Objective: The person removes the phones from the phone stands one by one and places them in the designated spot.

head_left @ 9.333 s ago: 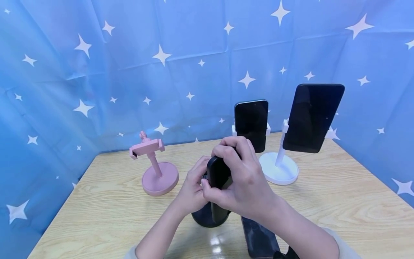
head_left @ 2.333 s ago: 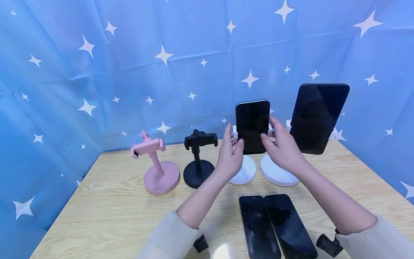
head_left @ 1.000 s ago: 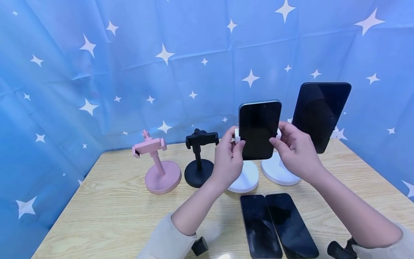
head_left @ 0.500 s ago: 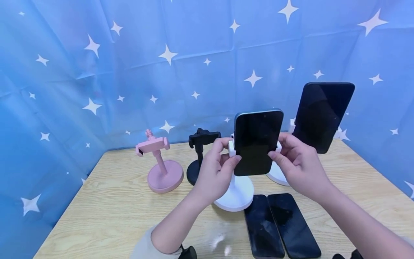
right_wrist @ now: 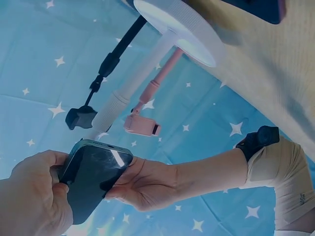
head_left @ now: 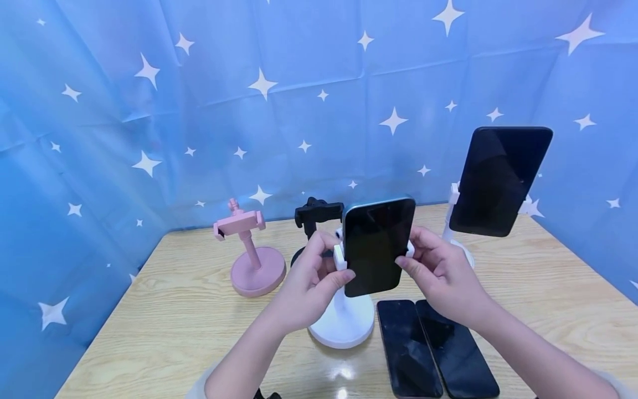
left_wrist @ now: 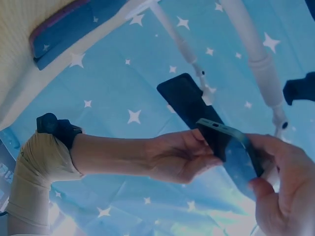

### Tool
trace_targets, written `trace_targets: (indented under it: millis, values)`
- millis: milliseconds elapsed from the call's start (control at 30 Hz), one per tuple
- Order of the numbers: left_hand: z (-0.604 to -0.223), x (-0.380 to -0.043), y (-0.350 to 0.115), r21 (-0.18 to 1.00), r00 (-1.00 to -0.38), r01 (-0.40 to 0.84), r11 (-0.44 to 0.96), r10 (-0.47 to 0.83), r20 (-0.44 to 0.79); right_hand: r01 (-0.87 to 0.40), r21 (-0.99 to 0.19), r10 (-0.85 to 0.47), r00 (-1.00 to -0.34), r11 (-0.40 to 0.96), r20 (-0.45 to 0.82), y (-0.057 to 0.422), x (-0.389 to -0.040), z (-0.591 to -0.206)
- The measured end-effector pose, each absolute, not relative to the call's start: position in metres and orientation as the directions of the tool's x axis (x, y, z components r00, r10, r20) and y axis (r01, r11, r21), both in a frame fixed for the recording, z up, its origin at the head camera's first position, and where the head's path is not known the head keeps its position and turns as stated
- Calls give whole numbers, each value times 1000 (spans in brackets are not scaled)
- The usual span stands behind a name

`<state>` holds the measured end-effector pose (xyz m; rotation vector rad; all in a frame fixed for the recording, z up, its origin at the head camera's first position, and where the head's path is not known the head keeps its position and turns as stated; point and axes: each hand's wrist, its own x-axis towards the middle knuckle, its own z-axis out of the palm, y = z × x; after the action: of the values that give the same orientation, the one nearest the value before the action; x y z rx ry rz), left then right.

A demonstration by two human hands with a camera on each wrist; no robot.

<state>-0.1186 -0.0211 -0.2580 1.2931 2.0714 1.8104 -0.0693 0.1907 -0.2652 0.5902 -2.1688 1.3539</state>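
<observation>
Both hands are at a white phone stand (head_left: 344, 327) that carries a dark-screened phone (head_left: 376, 249) with a bluish-green edge. With thumb and curled fingers, my left hand (head_left: 314, 282) pinches the left clamp arm of the stand, its thumb at the phone's edge. On the opposite side my right hand (head_left: 443, 277) grips the right clamp arm, thumb against the phone's lower right. The wrist views show the phone (right_wrist: 93, 177) tilted between the two hands. Whether the stand's base touches the table cannot be told.
A pink phone stand (head_left: 256, 271) stands at the left, a black one (head_left: 319, 213) partly hidden behind my left hand. A larger dark phone (head_left: 500, 180) sits in another white stand at the back right. Two phones, one at the left (head_left: 408, 349) and one at the right (head_left: 458, 354), lie side by side on the table (head_left: 164, 321).
Both hands took hold of the white stand's clamp sides and brought it with its phone nearer and leftward, in front of the black stand. Earlier, they worked with the black stand and another phone.
</observation>
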Motion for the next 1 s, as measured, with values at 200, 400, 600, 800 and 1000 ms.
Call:
trace_targets:
  millis: [200, 400, 600, 800, 1000]
  values:
    - [-264, -117, -25, 869, -614, 486, -87, 674, 411, -619, -695, -112, -771, 366, 627, 189, -68, -273]
    - [-268, -116, -29, 875, -601, 475, -92, 692, 399, -618, -690, -118, -771, 376, 626, 188, -65, -277]
    - [-270, -116, -35, 888, -604, 455, -73, 707, 368, -621, -682, -114, -766, 386, 632, 187, -63, -279]
    - [-272, -118, -36, 895, -585, 426, -129, 716, 382, -626, -679, -112, -761, 383, 638, 187, -62, -280]
    - [-272, -123, -37, 887, -607, 426, -177, 671, 425, -640, -683, -157, -760, 351, 631, 187, -63, -277]
